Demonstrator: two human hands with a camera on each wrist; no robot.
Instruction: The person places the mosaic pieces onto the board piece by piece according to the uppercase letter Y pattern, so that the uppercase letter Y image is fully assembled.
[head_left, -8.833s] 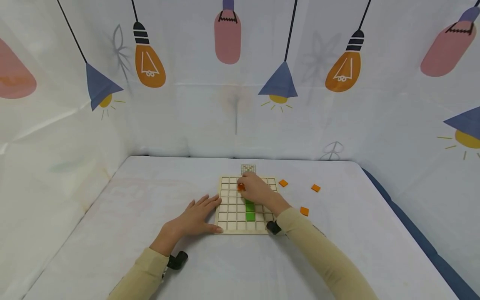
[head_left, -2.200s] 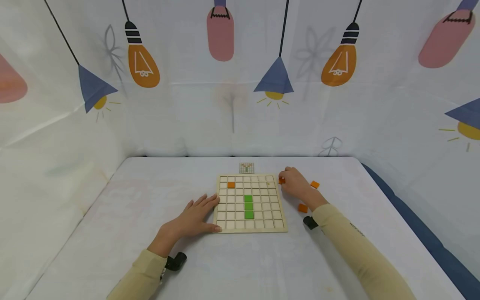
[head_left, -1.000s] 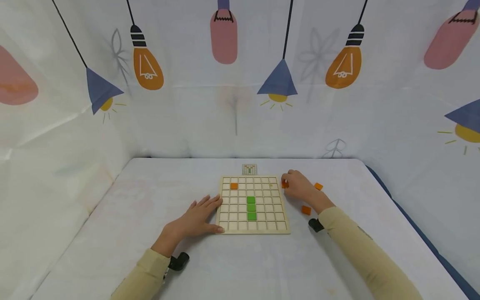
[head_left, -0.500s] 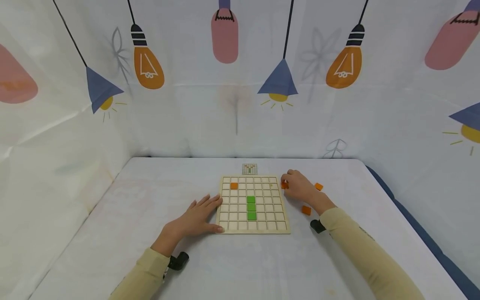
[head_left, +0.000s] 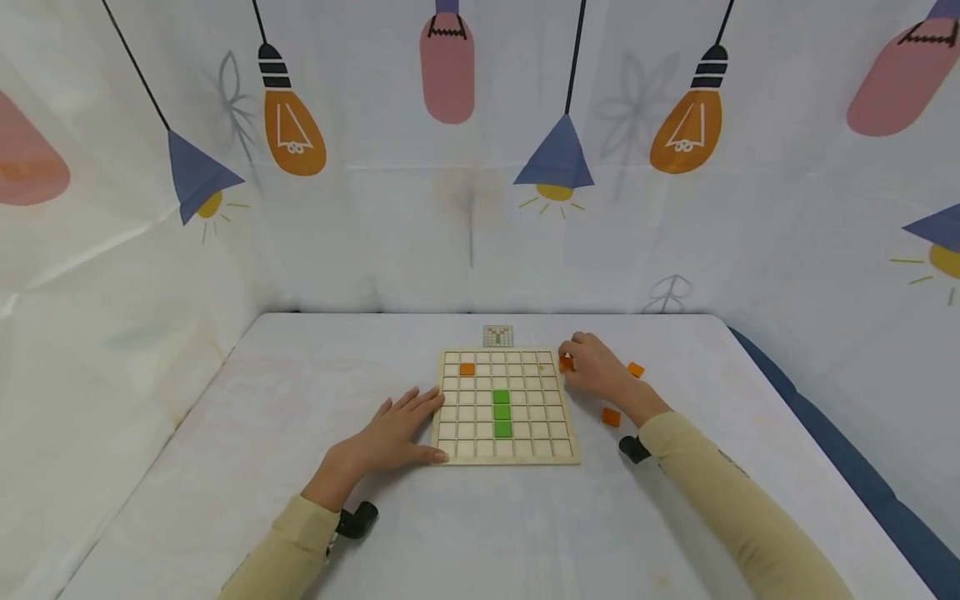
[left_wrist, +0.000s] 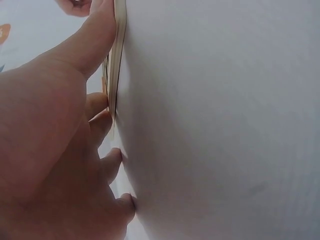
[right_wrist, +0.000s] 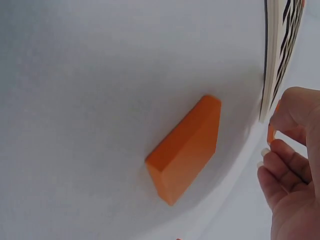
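Observation:
A pale wooden grid board (head_left: 510, 462) lies on the table. My left hand (head_left: 393, 433) rests at its left edge with fingers spread, the thumb at the near corner. In the left wrist view, the thumb lies along the board's edge (left_wrist: 119, 55). My right hand (head_left: 597, 371), just beyond the board's far right side, pinches an orange tile (head_left: 566, 364) between thumb and fingers; the right wrist view shows this tile's edge (right_wrist: 271, 133). On the board, an orange tile (head_left: 467, 369) sits in an upper-left cell. Several green tiles (head_left: 502, 412) form a column near the middle.
Two loose orange tiles lie right of the board, one nearer tile (head_left: 611, 417) and one farther tile (head_left: 636, 369). A small printed pattern card (head_left: 498, 336) lies behind the board. A white cloth wall with lamp prints rises behind the table (head_left: 450, 533).
Earlier my right hand held an orange tile over the board; that tile now sits in a cell. The hand has moved right onto another orange tile, hardly shifting lately. My left hand stays put.

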